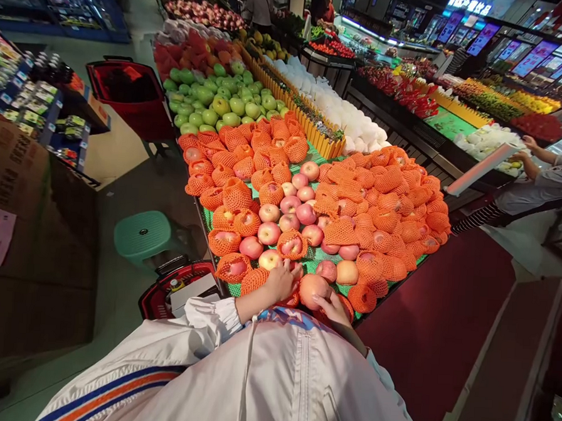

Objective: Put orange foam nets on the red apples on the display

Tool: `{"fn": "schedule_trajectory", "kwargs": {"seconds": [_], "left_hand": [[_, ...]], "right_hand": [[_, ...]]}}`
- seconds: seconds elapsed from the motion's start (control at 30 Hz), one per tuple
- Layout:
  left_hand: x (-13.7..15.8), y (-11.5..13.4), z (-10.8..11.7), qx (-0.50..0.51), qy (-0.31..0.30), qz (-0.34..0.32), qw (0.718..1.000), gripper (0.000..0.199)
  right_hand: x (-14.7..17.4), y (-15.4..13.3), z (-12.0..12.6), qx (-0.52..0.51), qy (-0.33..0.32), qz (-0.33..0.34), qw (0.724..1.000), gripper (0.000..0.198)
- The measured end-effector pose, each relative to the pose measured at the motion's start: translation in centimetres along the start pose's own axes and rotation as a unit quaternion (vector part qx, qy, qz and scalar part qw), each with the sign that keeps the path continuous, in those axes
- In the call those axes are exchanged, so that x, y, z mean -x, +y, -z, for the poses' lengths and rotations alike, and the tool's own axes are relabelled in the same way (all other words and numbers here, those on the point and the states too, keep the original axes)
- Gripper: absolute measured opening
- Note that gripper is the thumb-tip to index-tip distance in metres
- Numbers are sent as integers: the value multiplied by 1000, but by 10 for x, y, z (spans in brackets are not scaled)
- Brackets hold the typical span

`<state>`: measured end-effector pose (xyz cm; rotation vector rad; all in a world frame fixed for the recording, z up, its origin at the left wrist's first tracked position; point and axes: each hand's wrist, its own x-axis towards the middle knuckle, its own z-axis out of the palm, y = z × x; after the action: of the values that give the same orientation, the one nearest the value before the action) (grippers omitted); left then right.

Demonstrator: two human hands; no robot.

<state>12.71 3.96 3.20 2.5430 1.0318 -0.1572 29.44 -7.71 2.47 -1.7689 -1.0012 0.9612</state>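
At the near edge of the fruit stand, my right hand (333, 306) is closed around a large pinkish apple (311, 289) that has no net on it. My left hand (281, 282) is just left of it, fingers curled downward among the fruit; what they grip, if anything, is hidden beneath them. Beside the left hand lie a yellowish-red bare apple (269, 259) and an apple in an orange foam net (292, 244). Two more bare apples (347, 272) sit beyond my right hand. Orange foam netting shows below both hands.
Netted apples (394, 210) are heaped on the right, with green apples (221, 100) farther back. A red shopping basket (150, 295) and a green stool (143, 234) stand at the left. Another person (541, 180) is at the right, by another stand.
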Motion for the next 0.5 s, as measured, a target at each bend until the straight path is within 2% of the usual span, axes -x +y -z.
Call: {"fn": "schedule_trajectory", "kwargs": {"seconds": [0.1, 0.17, 0.2, 0.27, 0.33, 0.43, 0.5], "left_hand": [[11, 0, 18, 92, 25, 26, 995, 45], [20, 4, 27, 215, 56, 11, 975, 50], [23, 7, 30, 300, 56, -11, 952, 52], [29, 14, 31, 458, 15, -68, 886, 63], [31, 22, 27, 560, -26, -95, 823, 75], [30, 29, 20, 640, -13, -66, 766, 82], [29, 30, 19, 685, 11, -28, 728, 81]], "right_hand": [[2, 6, 6, -4, -3, -4, 1000, 56], [4, 7, 13, 1, 8, 12, 1000, 64], [5, 4, 17, 10, 5, 29, 1000, 68], [8, -5, 23, 47, -12, 74, 996, 71], [10, -18, 27, 102, -37, 116, 987, 69], [10, -39, 30, 158, -78, 138, 975, 71], [9, -50, 33, 149, -86, 125, 977, 69]]}}
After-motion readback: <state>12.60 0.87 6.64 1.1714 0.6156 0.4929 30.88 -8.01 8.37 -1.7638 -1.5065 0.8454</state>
